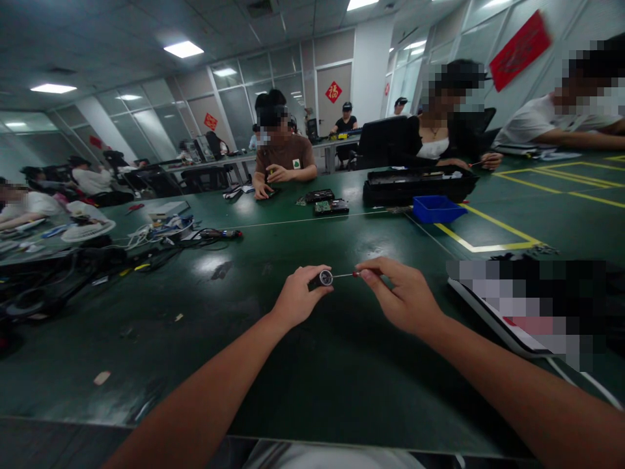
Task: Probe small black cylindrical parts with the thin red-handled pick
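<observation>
My left hand [299, 296] is closed on a small black cylinder [326, 279], gripped between thumb and fingers. A silver-rimmed round end faces me; I cannot make out its exact kind. My right hand [403, 293] pinches a thin screwdriver [346, 275] with a red part near the fingertips, and most of its handle is hidden in the hand. The metal shaft points left and its tip meets the side of the cylinder. Both hands are raised over the green table [312, 384].
To the right lies a white-edged, partly blurred-out item [493, 319] with a cable. Further back stand a blue bin [438, 210], a black tray [420, 185] and circuit-board parts [332, 207]. Tangled cables [166, 234] spread across the left. A co-worker [286, 156] sits opposite.
</observation>
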A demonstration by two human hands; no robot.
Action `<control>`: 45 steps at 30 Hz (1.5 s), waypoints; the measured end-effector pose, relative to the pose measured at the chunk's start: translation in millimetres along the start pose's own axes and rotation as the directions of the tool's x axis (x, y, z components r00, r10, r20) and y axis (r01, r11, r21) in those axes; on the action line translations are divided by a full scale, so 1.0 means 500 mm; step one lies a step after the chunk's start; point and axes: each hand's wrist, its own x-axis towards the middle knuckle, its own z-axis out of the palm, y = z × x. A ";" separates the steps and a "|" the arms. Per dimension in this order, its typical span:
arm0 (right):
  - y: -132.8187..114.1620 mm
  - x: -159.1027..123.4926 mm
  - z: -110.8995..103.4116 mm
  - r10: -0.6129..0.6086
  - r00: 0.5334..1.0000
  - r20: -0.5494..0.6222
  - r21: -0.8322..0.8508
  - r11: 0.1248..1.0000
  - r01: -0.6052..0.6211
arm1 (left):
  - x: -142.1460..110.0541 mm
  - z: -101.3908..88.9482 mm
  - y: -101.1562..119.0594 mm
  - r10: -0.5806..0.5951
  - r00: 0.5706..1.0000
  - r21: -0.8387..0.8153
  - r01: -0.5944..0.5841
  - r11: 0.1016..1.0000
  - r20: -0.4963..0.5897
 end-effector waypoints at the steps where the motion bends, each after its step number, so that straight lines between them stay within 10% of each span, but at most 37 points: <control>1: 0.001 0.001 0.000 0.017 1.000 0.010 0.003 1.000 -0.017 | 0.000 -0.001 0.002 -0.005 1.000 0.014 0.005 1.000 0.000; 24: 0.006 -0.007 0.022 0.279 0.960 0.016 0.231 0.933 -0.275 | 0.001 -0.002 0.004 -0.008 0.998 0.096 0.002 0.995 0.061; 33: 0.055 0.015 0.041 0.584 0.787 0.196 0.749 0.428 -0.505 | 0.008 -0.011 0.002 0.098 0.995 0.107 -0.099 0.989 0.015; 45: 0.054 0.005 0.047 0.493 0.868 -0.061 0.648 0.681 -0.341 | 0.007 -0.013 -0.007 0.067 0.997 0.140 -0.072 0.988 0.041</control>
